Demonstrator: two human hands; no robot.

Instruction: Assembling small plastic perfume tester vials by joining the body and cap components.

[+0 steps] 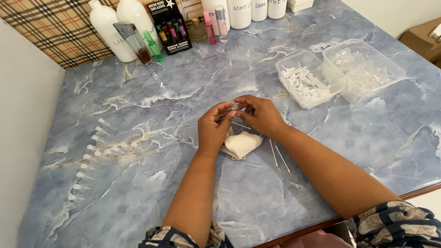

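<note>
Pinching a tiny clear vial (pixel 234 106) between fingertips of left hand (pixel 215 129) and right hand (pixel 261 115), above a white cloth (pixel 242 143)

worktop: big blue-grey marble-look worktop (pixel 138 115) with white and tan veining, pretty glossy, fills most of the view

edge: brown wooden trim (pixel 420 190) runs along the near right side of it

left wall: plain white wall (pixel 23 115), sits right up against the worktop's left side

back: tan plaid cloth (pixel 55 27) with dark and red stripes hanging behind the far left corner

right corner: pale wall (pixel 395 14) up top, and a brown cardboard box (pixel 420 39) just past the worktop's far right edge

light: soft and even, faint sheen on the marble, no hard shadows
</note>
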